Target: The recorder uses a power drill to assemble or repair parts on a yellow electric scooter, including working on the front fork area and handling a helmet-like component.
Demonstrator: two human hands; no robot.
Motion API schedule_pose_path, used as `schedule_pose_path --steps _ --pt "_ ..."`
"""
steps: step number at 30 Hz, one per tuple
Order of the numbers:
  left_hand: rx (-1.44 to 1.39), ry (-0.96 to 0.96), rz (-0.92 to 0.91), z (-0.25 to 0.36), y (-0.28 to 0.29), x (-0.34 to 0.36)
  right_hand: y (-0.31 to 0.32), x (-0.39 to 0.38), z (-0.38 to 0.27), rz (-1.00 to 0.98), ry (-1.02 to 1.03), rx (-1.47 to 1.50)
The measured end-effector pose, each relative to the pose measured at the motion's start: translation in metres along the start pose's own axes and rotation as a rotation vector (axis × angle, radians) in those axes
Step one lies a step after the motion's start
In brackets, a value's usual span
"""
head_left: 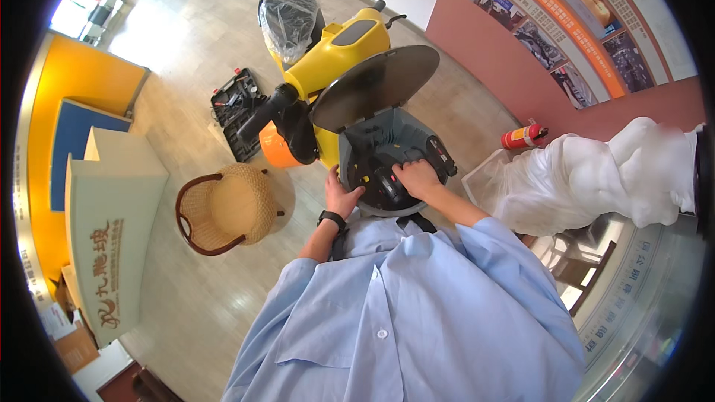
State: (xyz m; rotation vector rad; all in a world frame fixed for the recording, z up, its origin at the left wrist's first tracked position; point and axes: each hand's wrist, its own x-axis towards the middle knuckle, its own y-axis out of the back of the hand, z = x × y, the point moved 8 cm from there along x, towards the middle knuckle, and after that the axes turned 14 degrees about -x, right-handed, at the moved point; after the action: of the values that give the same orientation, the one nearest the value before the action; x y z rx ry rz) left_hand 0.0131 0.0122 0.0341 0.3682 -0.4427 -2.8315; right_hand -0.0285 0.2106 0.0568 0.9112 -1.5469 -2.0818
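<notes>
In front of me stands a yellow machine with a grey open compartment, its round dark lid tilted up on the far side. My left hand grips the compartment's left rim, thumb over the edge and fingers down the outside. Inside the compartment, my right hand has curled fingers beside a black cylindrical part with a small red mark; what the fingertips hold is hidden. On the right rim sits a black latch-like piece.
Left of the machine are an orange round object, an open black tool case and a wicker chair. A red fire extinguisher and a plastic-wrapped white figure stand right. A pale counter is far left.
</notes>
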Motion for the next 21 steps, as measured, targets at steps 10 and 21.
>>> schedule_pose_path --steps 10,21 --pt "-0.403 0.211 -0.143 -0.032 -0.019 -0.019 -0.016 0.001 -0.007 0.09 -0.078 0.018" --pt "-0.465 0.204 -0.058 -0.045 -0.015 -0.011 -0.019 -0.004 -0.006 0.101 -0.125 -0.035"
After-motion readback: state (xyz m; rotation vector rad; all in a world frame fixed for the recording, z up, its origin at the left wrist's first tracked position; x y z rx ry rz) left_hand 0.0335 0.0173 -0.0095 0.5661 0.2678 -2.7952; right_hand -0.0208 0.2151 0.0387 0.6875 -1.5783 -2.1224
